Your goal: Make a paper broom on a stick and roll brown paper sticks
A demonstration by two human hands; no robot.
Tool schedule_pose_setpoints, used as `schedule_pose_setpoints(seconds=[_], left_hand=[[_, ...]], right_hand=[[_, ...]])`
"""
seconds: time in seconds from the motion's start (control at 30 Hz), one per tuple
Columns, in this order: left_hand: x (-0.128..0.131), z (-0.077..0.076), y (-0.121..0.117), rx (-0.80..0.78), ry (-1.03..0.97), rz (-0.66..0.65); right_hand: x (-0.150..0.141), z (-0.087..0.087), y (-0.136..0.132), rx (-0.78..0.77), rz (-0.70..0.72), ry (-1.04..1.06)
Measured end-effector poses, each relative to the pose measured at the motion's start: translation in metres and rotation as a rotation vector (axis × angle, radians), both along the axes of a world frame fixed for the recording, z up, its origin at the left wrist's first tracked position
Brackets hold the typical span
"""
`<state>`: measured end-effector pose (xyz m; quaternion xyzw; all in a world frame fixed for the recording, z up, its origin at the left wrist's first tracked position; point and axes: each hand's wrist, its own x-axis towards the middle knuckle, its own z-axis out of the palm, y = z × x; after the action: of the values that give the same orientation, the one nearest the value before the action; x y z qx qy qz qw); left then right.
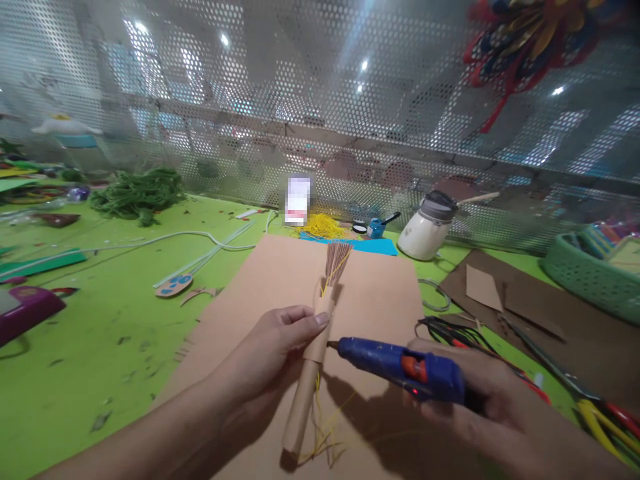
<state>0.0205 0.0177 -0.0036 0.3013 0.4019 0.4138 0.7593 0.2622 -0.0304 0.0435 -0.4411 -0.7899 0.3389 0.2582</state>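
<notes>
Near the middle of the head view, I have the left hand point(277, 340) pinching a cardboard tube point(303, 400), thumb on top, its bristles point(339, 263) pointing far, above a brown sheet point(380, 287) on the green table point(115, 307). To the right, the right hand point(493, 400) is wrapped around a blue glue gun point(395, 363), its nozzle point(333, 345) at the tube's right edge; I cannot tell whether they touch. Far in the middle, a bright panel point(299, 200) is too blocky to read, and right of it a blue jar point(375, 229) is too small for me to make out any lettering
</notes>
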Motion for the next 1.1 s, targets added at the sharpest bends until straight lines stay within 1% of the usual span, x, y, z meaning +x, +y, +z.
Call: schedule_pose_setpoints(seconds=[0.13, 0.23, 0.37, 0.47, 0.53, 0.63, 0.73, 0.8, 0.9, 0.97, 1.03, 1.1], left_hand=[[0.0, 0.003, 0.001, -0.005, 0.005, 0.028], [0.0, 0.007, 0.0, -0.006, 0.013, 0.033], [0.0, 0.01, 0.0, -0.006, 0.033, 0.03], [-0.001, 0.01, 0.001, -0.001, 0.023, 0.04], [-0.002, 0.009, 0.002, -0.005, 0.01, 0.033], [-0.002, 0.008, 0.002, -0.003, 0.016, 0.024], [-0.001, 0.007, 0.0, 0.003, 0.017, 0.017], [0.0, 0.007, -0.001, -0.004, -0.011, 0.01], [0.003, 0.007, -0.004, -0.004, -0.049, -0.022], [0.005, 0.008, -0.006, 0.007, -0.048, -0.036], [0.007, 0.009, -0.009, 0.015, -0.033, -0.043], [0.008, 0.01, -0.013, 0.026, -0.04, -0.038]], right_hand=[[-0.001, 0.003, -0.002, -0.027, 0.073, 0.002], [-0.002, 0.004, -0.002, -0.047, 0.084, 0.007], [-0.002, 0.005, -0.003, -0.056, 0.065, -0.02], [0.001, 0.004, -0.003, -0.042, 0.06, -0.033], [0.004, 0.003, -0.002, -0.028, 0.054, -0.037], [0.008, -0.002, 0.003, 0.003, 0.009, -0.016], [0.009, -0.01, 0.009, 0.1, -0.076, -0.005], [0.008, -0.018, 0.014, 0.221, -0.123, -0.038], [0.008, -0.034, 0.027, 0.391, -0.145, -0.098], [0.009, -0.048, 0.039, 0.445, -0.15, -0.16], [0.012, -0.061, 0.05, 0.465, -0.144, -0.23], [0.015, -0.07, 0.059, 0.477, -0.112, -0.265]])
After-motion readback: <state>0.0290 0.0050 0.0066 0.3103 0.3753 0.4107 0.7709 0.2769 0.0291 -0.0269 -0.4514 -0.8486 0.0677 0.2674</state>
